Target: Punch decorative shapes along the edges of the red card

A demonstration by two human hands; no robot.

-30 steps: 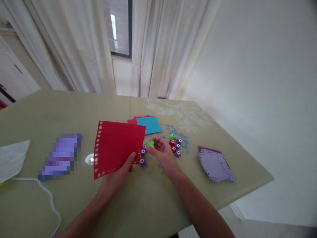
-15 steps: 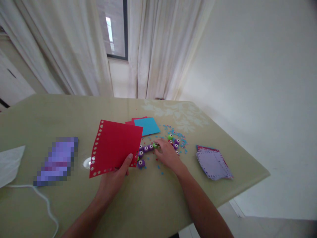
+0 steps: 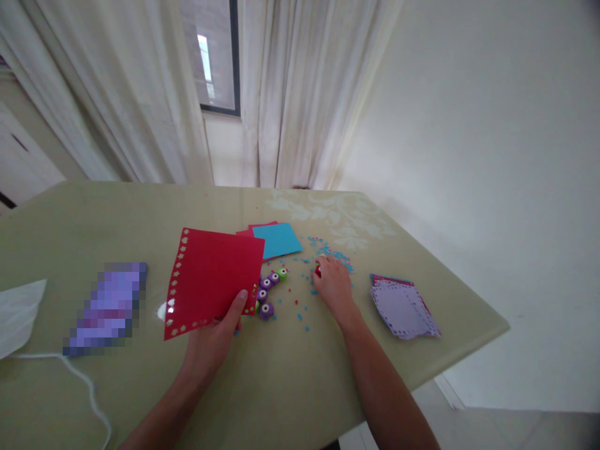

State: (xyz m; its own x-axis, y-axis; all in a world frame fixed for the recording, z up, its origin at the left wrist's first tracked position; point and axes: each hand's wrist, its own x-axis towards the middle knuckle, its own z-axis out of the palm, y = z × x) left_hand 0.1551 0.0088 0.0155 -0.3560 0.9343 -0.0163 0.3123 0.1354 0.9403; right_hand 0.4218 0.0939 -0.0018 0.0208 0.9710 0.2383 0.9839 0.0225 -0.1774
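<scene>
The left hand (image 3: 213,340) pinches the red paper sheet (image 3: 213,278) by its near edge (thumb on top), tilted above the table (image 3: 281,375). The right hand (image 3: 332,287) curls over a red punch (image 3: 317,270), palm down, just right of the purple punches (image 3: 265,294).

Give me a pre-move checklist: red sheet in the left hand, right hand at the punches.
1. Left hand grips red sheet at its near edge, thumb on top: ok.
2. Sheet whole and flat, punched border along left and near edges: ok.
3. Right hand over the far punch cluster, red punch at its fingertips: ok.
4. Right hand closed on that punch: cannot tell, fingers hide it.
5. Near punch row lies beside the sheet's right edge, untouched: ok.
6. Table around the hands is free of clutter: not ok, blue scraps scattered there.
</scene>
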